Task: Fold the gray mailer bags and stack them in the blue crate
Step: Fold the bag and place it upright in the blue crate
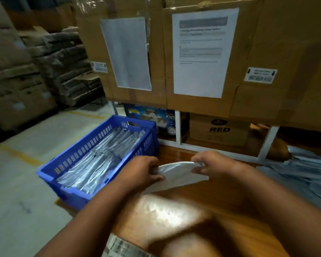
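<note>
— While the left hand (143,170) curls its fingers round one end of the bag (178,173), what has the right got?

— The right hand (209,164) pinches the other end, thumb under, fingers on top. Between them the pale gray plastic bows upward in a smooth arc, its lower part trailing onto the wooden table (230,201).

— Glossy, that table?

— Polished brown, with a bright smear of reflected light near the forearms. Motion blur softens everything close to the camera, so I cannot tell whether the bag is already creased.

— And the crate?

— The blue crate (78,151) stands just left of the table, slotted plastic walls, holding rows of silvery folded bags (96,160) packed on edge. A loose heap of flat gray bags (300,175) lies on the right, cut off by the frame.

— Behind?

— Big cardboard boxes (267,52) with a white printed sheet (202,52) and a blank-looking sheet (128,52) taped on — the print is too blurred to read. A smaller box below shows the word "RED" (220,129).
</note>
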A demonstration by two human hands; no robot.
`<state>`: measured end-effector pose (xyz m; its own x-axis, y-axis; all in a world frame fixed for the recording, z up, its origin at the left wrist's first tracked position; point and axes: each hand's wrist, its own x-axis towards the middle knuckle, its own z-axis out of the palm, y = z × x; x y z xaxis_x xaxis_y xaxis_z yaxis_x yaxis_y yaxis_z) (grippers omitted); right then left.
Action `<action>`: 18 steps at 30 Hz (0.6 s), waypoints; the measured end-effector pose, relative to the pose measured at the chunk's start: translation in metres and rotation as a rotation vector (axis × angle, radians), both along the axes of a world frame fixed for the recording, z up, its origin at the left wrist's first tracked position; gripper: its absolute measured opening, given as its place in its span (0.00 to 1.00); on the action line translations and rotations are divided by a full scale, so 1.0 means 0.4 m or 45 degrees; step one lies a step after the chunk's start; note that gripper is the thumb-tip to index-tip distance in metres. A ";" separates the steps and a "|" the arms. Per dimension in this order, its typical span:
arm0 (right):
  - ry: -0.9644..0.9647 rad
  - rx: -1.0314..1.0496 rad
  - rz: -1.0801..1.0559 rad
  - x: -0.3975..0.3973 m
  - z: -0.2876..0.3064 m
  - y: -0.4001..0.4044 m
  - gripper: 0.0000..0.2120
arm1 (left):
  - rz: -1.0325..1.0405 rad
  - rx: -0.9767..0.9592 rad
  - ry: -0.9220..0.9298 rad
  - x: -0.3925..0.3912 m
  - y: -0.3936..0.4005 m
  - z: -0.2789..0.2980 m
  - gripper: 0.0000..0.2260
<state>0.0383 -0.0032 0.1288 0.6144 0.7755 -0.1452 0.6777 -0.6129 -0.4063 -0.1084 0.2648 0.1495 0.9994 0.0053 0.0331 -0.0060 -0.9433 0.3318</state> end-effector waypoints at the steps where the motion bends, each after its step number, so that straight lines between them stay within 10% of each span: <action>1: -0.047 0.017 0.038 0.012 0.046 0.041 0.02 | 0.063 0.056 -0.039 -0.007 0.036 0.040 0.17; 8: -0.320 0.152 0.256 0.077 0.266 0.436 0.05 | 0.437 0.232 -0.153 -0.079 0.307 0.223 0.18; 18: -0.522 -0.320 0.600 0.074 0.148 0.931 0.03 | 0.627 0.239 0.292 -0.121 0.521 0.022 0.19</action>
